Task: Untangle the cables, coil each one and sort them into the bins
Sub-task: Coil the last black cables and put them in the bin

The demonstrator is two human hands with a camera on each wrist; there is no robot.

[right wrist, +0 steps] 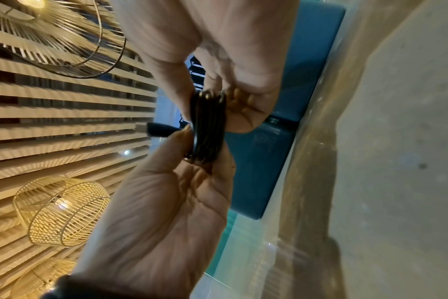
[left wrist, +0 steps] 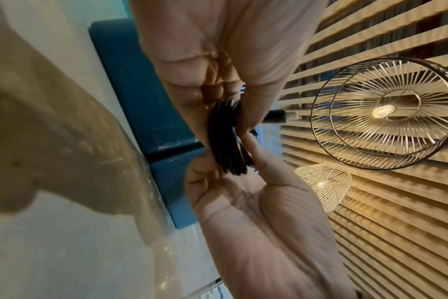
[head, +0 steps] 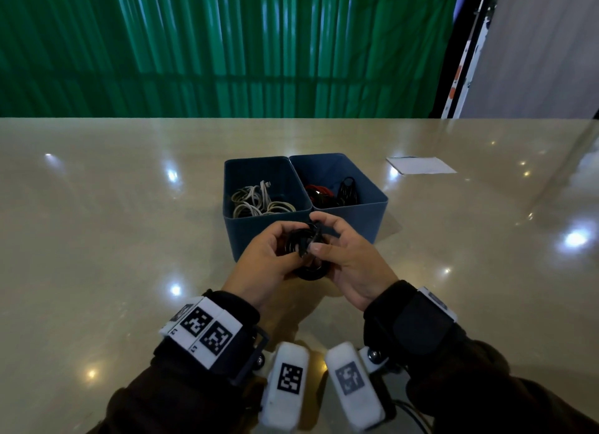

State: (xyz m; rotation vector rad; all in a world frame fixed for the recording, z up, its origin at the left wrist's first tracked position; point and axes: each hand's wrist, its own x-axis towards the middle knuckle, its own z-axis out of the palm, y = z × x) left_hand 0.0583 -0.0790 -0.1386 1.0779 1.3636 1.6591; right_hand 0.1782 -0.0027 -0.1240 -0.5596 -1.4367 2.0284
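Note:
Both hands hold a black cable [head: 299, 239] wound into a small coil, just above the table in front of two blue bins. My left hand [head: 280, 242] grips the coil from the left. My right hand [head: 319, 232] pinches it from the right between thumb and fingers. In the left wrist view the coil [left wrist: 228, 139] sits edge-on between both hands, with its black plug [left wrist: 276, 116] sticking out. The right wrist view shows the same coil [right wrist: 208, 129] and plug [right wrist: 159, 129]. The left bin [head: 259, 235] holds white cables [head: 256, 201]. The right bin [head: 363, 219] holds a red cable [head: 319, 192] and a black one [head: 346, 190].
The bins stand side by side, touching, on a glossy beige table [head: 129, 239]. A white sheet of paper [head: 419, 165] lies at the back right. A green curtain hangs beyond the table's far edge.

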